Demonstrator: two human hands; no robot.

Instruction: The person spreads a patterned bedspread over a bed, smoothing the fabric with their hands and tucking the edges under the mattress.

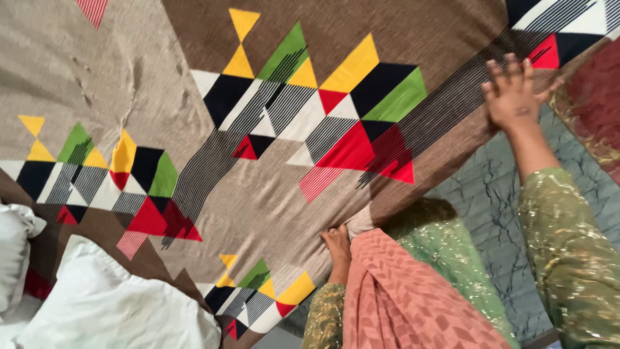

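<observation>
- The right hand (513, 90) lies flat and open, fingers spread, palm pressed on the bedsheet (271, 187) near its far edge; it grips nothing.
- The left hand (337, 249) is curled at the sheet's near edge; it appears to pinch the hem, though the fingertips are partly hidden.
- The sheet is brown and beige with bright triangles in yellow, green, red, black and white; it covers the bed and fills most of the view, with light wrinkles at the upper left.
- Judged from this, smoothing goes best with the flat palm sweeping outward while the other hand holds the edge taut.
- White pillows (110, 304) sit at the lower left; a dark veined floor (491, 207) shows beside the bed.
</observation>
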